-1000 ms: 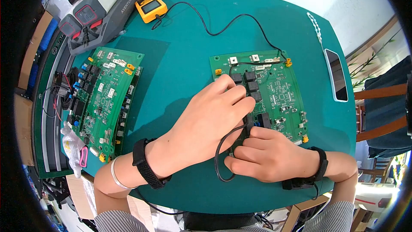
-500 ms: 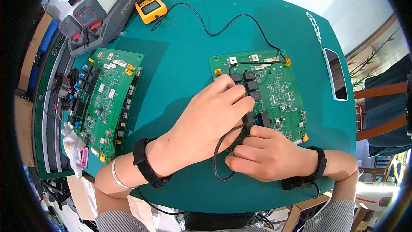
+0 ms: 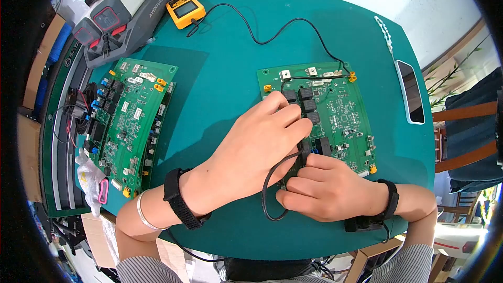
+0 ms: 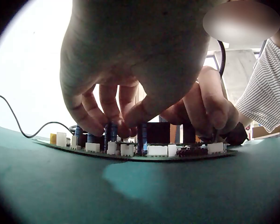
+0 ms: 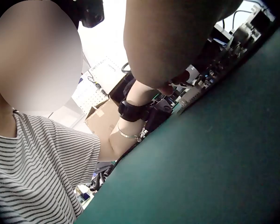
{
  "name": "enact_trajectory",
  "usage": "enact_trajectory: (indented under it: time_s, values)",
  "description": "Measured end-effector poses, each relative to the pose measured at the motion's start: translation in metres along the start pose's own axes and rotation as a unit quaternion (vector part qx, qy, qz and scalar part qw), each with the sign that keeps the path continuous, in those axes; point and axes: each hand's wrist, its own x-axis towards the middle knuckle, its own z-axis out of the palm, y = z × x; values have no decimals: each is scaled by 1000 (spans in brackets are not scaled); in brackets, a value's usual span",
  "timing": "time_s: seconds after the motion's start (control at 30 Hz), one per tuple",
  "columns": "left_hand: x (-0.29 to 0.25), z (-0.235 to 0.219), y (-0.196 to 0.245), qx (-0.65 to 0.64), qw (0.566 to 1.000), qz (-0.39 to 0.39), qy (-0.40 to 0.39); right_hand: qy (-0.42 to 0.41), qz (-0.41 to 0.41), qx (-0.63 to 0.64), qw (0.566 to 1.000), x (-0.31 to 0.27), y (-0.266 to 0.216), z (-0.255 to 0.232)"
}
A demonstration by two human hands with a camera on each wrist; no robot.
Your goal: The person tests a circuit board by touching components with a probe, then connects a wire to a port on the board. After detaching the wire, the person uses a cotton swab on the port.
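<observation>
A green circuit board with black relays and white connectors lies on the table under both hands. My left hand reaches over its left part, fingers and thumb bent down among the blue and black components in the left wrist view. A thin black cable crosses the board's top, passes under this hand and loops out below it. My left fingers hold the cable against the board, their tips hidden from above. At the board's near edge, my right hand pinches the cable with curled fingers, its grip partly hidden.
Another green board stack stands at left, beside a wire bundle and a plastic bag. A yellow meter lies at the back, its cable running to the board. A phone lies at right.
Both hands hold nearly the same pose throughout. The whole view shifts only slightly; the board and cable stay put.
</observation>
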Motion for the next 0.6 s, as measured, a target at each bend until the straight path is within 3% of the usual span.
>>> enact_trajectory:
  time_s: [0.6]
  values:
    - [0, 0, 2, 2, 1000, -9, 0, 15, 0, 4, 1000, -1, 0, 3]
